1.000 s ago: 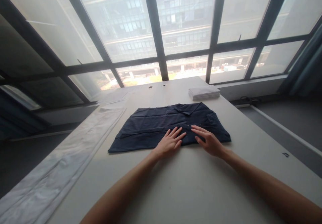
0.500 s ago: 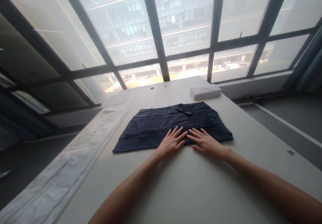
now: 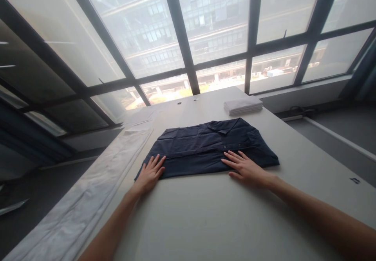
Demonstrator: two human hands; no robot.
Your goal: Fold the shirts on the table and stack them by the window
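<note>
A dark navy shirt point(image 3: 194, 151) lies folded and flat on the white table point(image 3: 199, 218), its collar towards the far right and small buttons showing near the right side. My left hand point(image 3: 150, 173) rests on the shirt's near left corner, fingers spread. On the near edge, right of the middle, my right hand point(image 3: 243, 168) lies flat with its fingers stretched out over the fabric. Neither hand grips the cloth.
A folded white cloth stack point(image 3: 243, 105) sits at the table's far right. Long white fabric point(image 3: 88, 198) runs down the left edge. Behind the table stand large windows point(image 3: 217, 22) with dark frames. A small dark mark point(image 3: 355, 180) is on the table at right.
My left hand has slid left along the shirt's near edge, from the middle to the left corner. The right hand stays on the shirt. The view has shifted slightly.
</note>
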